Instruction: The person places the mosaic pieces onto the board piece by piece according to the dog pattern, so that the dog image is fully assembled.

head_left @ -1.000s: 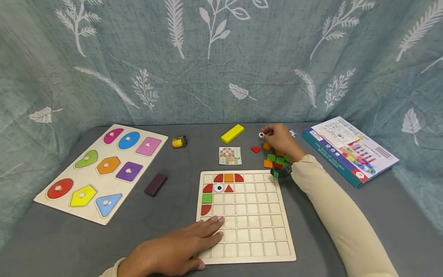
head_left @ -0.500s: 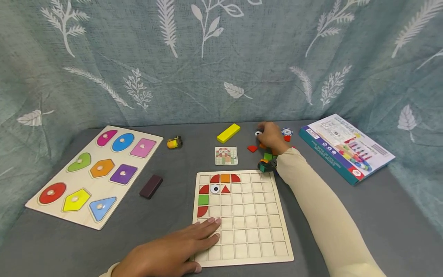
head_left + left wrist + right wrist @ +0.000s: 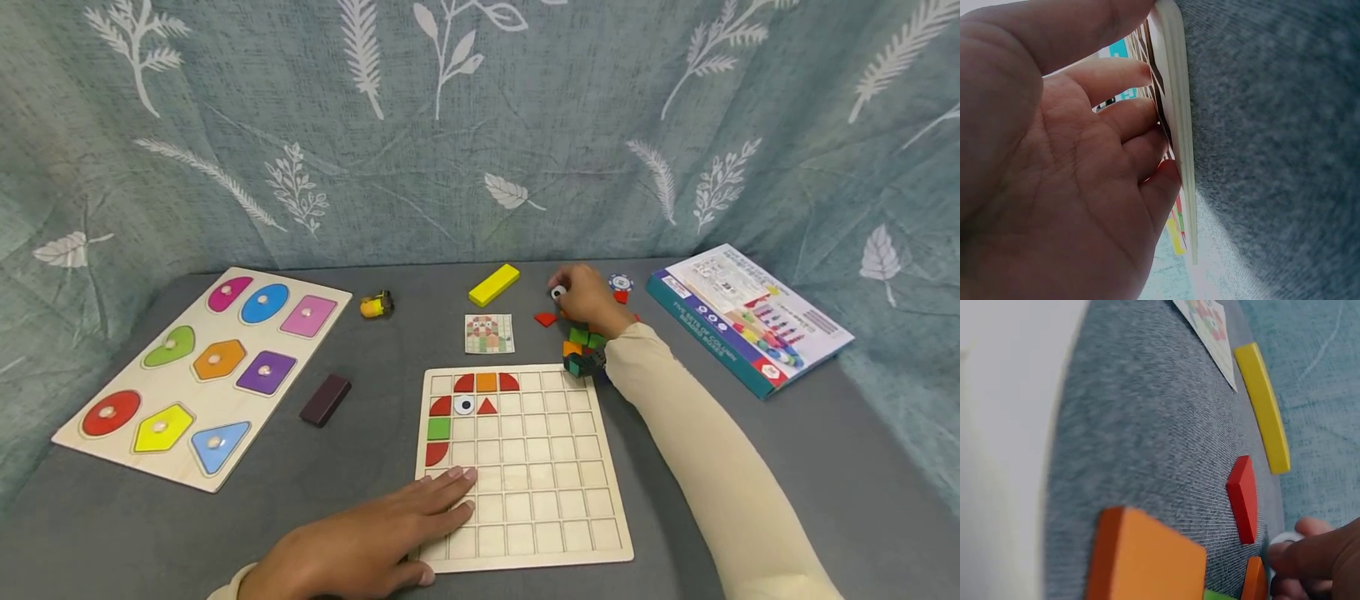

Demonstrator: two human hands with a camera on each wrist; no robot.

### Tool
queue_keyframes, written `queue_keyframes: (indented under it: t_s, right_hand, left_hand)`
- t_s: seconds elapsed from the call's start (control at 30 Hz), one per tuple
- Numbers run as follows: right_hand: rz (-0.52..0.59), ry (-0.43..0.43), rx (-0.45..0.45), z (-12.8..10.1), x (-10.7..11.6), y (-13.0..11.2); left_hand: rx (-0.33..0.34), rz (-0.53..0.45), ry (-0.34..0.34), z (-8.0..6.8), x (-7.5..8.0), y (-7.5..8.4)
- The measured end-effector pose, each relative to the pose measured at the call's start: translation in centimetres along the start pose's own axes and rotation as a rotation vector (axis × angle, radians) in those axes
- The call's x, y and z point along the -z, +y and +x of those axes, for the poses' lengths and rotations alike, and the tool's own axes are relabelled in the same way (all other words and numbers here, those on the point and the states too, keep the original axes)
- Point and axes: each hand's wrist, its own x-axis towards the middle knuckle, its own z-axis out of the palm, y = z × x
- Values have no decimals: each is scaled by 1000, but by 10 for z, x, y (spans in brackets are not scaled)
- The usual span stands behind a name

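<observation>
My right hand (image 3: 588, 298) pinches a round white eye tile (image 3: 557, 292) with a black centre, at the far side of the tile pile. In the right wrist view, its fingers (image 3: 1313, 556) hide part of that tile. My left hand (image 3: 360, 533) lies across the lower left of a wooden grid board (image 3: 555, 475), fingers extended and thumb at the near edge. Several pieces sit in the board's upper left cells: red quarter rounds (image 3: 465, 383), an orange square (image 3: 487, 382), an eye tile (image 3: 464, 405), a red triangle (image 3: 487, 407) and a green square (image 3: 438, 428).
Loose green tiles (image 3: 579, 336) and an orange tile (image 3: 1160, 559) lie beneath the right arm. Behind the board are a picture card (image 3: 489, 333), a yellow block (image 3: 494, 285) and a red tile (image 3: 545, 319). A shape puzzle (image 3: 172, 375) lies left, a box (image 3: 750, 317) right.
The right hand has shifted slightly left with the eye tile at its fingers, uncovering a poker chip and a red tile behind it. The left hand stays on the board; the head view has shifted slightly.
</observation>
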Motion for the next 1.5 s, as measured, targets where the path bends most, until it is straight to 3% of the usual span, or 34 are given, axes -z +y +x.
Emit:
queue_keyframes:
  t_s: [0.13,0.3,0.6,0.93,1.2,1.5]
  right_hand:
    - [59,13,89,-9,-1,3]
    - [127,-53,173,-23,0,-5]
    - [66,-163,282,-56,2,-14]
    - [18,-237,359,-81,-8,-23]
    - [10,-248,465,-93,-16,-34]
    - [21,-313,504,-102,-29,-45]
  left_hand:
    - [-13,3,1,3,0,0]
    - [0,13,5,2,1,1]
    - [-45,25,11,1,3,-1]
    - [-33,19,2,1,0,0]
    - [-37,15,0,0,1,0]
    - [-17,-8,-5,-2,3,0]
